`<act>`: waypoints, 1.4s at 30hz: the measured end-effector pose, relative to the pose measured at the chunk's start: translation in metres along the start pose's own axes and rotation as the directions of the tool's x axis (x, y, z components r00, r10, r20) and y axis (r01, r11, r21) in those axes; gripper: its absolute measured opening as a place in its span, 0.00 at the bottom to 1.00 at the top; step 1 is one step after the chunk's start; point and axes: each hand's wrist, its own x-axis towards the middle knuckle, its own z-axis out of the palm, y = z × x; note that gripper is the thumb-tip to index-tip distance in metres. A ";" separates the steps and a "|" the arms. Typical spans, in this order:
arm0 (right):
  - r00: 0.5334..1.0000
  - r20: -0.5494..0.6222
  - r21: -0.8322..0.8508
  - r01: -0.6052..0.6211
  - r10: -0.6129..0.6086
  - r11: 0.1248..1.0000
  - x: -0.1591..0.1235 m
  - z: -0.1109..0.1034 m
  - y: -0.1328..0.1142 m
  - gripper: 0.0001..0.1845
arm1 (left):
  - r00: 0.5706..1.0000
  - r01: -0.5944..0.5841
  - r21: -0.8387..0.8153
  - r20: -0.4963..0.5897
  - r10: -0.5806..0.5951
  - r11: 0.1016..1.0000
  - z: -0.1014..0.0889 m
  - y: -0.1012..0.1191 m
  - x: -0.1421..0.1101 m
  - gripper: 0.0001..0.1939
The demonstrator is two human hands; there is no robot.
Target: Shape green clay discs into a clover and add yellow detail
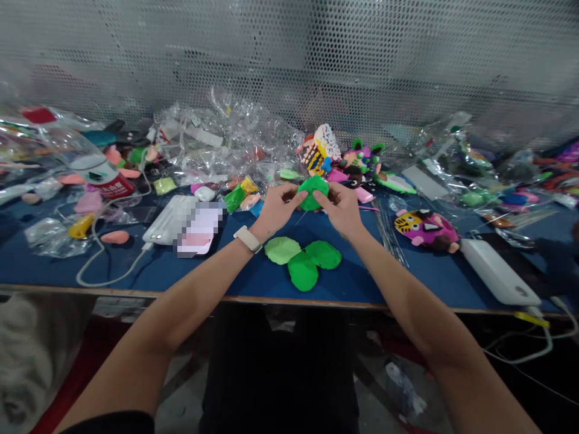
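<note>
Between my two hands, raised over the blue table, is a flat round piece of bright green clay [312, 194]. My left hand [279, 208] grips its left side, thumb on the face and fingers behind. On the opposite side my right hand [339, 208] pinches it the same way; both thumbs lie close together. A thin wire-like line hangs below the piece. Beneath my hands lie three flat clay discs: a pale green disc [283, 250], a bright green disc [303, 271] and a darker green disc [324, 254], their edges close or touching.
A phone [201, 229] and a white power bank [169, 220] with a cable lie left. Thin wires [391, 232], a colourful clay figure [426, 230] and another power bank [500, 271] are right. Plastic bags [235, 138], clay figures [319, 150] and a bottle [97, 163] line the back.
</note>
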 end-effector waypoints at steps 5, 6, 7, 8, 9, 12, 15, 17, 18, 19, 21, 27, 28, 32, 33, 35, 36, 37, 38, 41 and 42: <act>1.000 0.010 -0.019 0.018 -0.018 1.000 -0.001 0.001 -0.003 0.32 | 1.000 -0.013 -0.002 0.001 0.013 1.000 -0.002 0.000 -0.001 0.31; 1.000 0.012 -0.022 0.028 -0.027 0.999 -0.002 0.002 -0.002 0.32 | 1.000 -0.018 -0.002 -0.005 0.018 1.000 -0.002 0.000 -0.001 0.31; 0.999 0.016 -0.024 0.036 -0.036 0.999 -0.002 0.002 -0.002 0.31 | 1.000 -0.024 -0.002 -0.014 0.024 1.000 -0.001 0.000 -0.001 0.31; 0.999 0.018 -0.022 0.042 -0.042 0.999 -0.002 0.002 -0.001 0.31 | 0.999 -0.028 -0.002 -0.026 0.028 1.000 -0.001 0.000 -0.002 0.32; 0.999 0.021 -0.019 0.048 -0.048 0.999 -0.002 0.002 0.001 0.31 | 0.999 -0.031 -0.004 -0.039 0.031 1.000 0.000 0.000 -0.002 0.32; 0.997 0.027 -0.024 0.071 -0.070 0.997 -0.002 0.002 0.004 0.31 | 0.998 -0.024 -0.015 -0.063 0.023 1.000 0.001 0.000 -0.003 0.32; 0.996 0.025 -0.051 0.084 -0.083 0.995 -0.002 0.002 0.007 0.29 | 0.999 -0.007 -0.029 -0.052 0.006 1.000 0.003 -0.002 -0.003 0.32; 0.997 0.010 -0.046 0.075 -0.075 0.996 -0.003 0.001 0.008 0.28 | 1.000 -0.012 -0.041 -0.025 0.011 0.999 0.003 -0.004 -0.004 0.31; 0.998 0.002 -0.038 0.069 -0.069 0.997 -0.003 0.001 0.010 0.28 | 1.000 -0.020 -0.047 -0.005 0.020 0.999 0.003 -0.005 -0.004 0.30; 0.998 -0.005 -0.032 0.064 -0.064 0.997 -0.003 0.001 0.011 0.28 | 0.999 -0.028 -0.047 0.014 0.029 0.998 0.003 -0.006 -0.005 0.29; 0.999 -0.008 -0.036 0.052 -0.052 0.998 -0.003 0.000 0.013 0.27 | 0.998 -0.044 -0.023 0.035 0.045 0.999 0.003 -0.008 -0.005 0.27; 0.999 -0.002 -0.080 0.050 -0.051 0.996 -0.004 0.001 0.021 0.24 | 0.999 -0.052 0.089 0.010 0.051 0.995 0.003 -0.011 -0.008 0.21; 0.999 -0.001 -0.080 0.052 -0.052 0.995 -0.004 0.002 0.022 0.24 | 0.999 -0.046 0.094 0.010 0.046 0.995 0.003 -0.011 -0.009 0.20; 0.997 -0.010 -0.077 0.071 -0.072 0.994 -0.004 0.002 0.023 0.23 | 1.000 -0.011 0.079 0.010 0.010 0.997 0.004 -0.010 -0.010 0.16; 0.997 -0.009 -0.075 0.075 -0.076 0.994 -0.004 0.002 0.023 0.23 | 1.000 -0.016 0.071 0.015 0.015 0.997 0.004 -0.011 -0.010 0.17; 0.997 0.009 -0.070 0.072 -0.071 0.995 -0.004 0.001 0.023 0.24 | 0.999 -0.042 0.070 0.029 0.040 0.997 0.004 -0.012 -0.009 0.19; 0.998 0.023 -0.065 0.064 -0.063 0.996 -0.004 0.001 0.023 0.24 | 0.998 -0.054 0.081 0.031 0.051 0.995 0.003 -0.013 -0.009 0.21; 0.998 0.038 -0.060 0.056 -0.053 0.997 -0.004 0.000 0.023 0.25 | 0.998 -0.059 0.093 0.030 0.056 0.994 0.002 -0.014 -0.008 0.24; 0.998 0.052 -0.052 0.050 -0.047 0.997 -0.003 0.000 0.023 0.26 | 0.998 -0.055 0.100 0.025 0.052 0.994 0.002 -0.015 -0.008 0.25; 0.996 0.081 -0.013 0.039 -0.038 0.999 -0.002 0.001 0.023 0.30 | 1.000 -0.017 0.043 0.006 0.017 0.999 0.001 -0.017 -0.007 0.24; 0.996 0.083 0.002 0.035 -0.035 0.999 -0.002 0.002 0.022 0.32 | 1.000 -0.006 0.009 0.001 0.006 1.000 0.002 -0.017 -0.007 0.22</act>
